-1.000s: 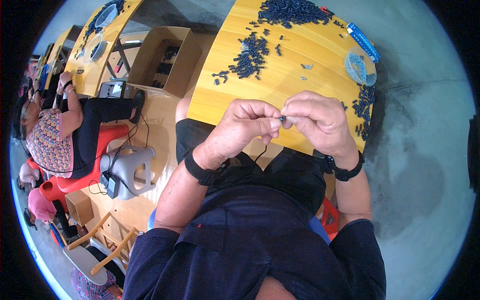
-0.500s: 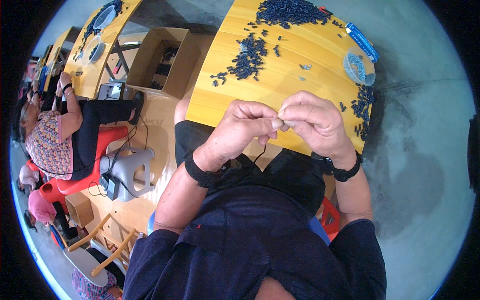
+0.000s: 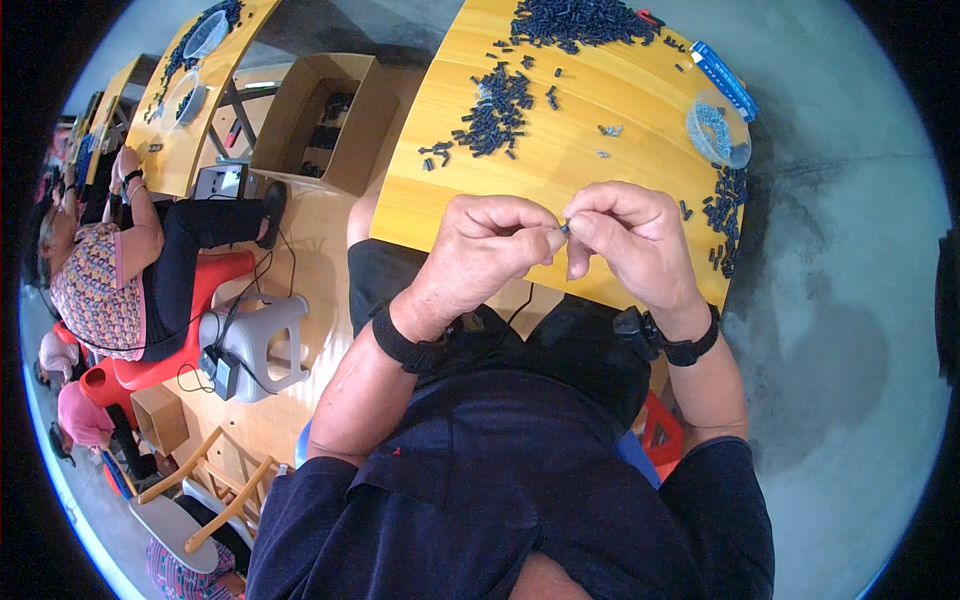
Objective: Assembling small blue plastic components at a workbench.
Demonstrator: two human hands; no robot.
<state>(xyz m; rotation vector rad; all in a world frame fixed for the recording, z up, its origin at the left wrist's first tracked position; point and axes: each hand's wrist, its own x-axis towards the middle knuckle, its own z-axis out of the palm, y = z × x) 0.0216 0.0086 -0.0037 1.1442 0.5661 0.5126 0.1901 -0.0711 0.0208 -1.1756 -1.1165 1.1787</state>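
Both my hands meet over the near edge of the yellow wooden table (image 3: 590, 95). My left hand (image 3: 490, 238) is closed in a pinch, and a small dark piece (image 3: 565, 228) shows at its thumb and fingertips. My right hand (image 3: 637, 235) pinches at the same spot, its fingertips against the piece; most of it is hidden. Beyond the hands lie a loose pile of small black cylindrical parts (image 3: 495, 112) and a few small light metal pieces (image 3: 609, 130). More black parts (image 3: 726, 220) are strewn along the right edge.
A clear plastic tub (image 3: 718, 132) of small bluish pieces stands at the table's right edge beside a blue box (image 3: 724, 82). A large heap of black parts (image 3: 575, 22) covers the far end. An open carton (image 3: 325, 125), a grey stool (image 3: 258, 340) and a seated co-worker (image 3: 110, 270) are to the left.
My right hand's fingers have opened slightly and shifted at the pinch, so the small dark piece now shows between the hands. My left hand stays almost in place.
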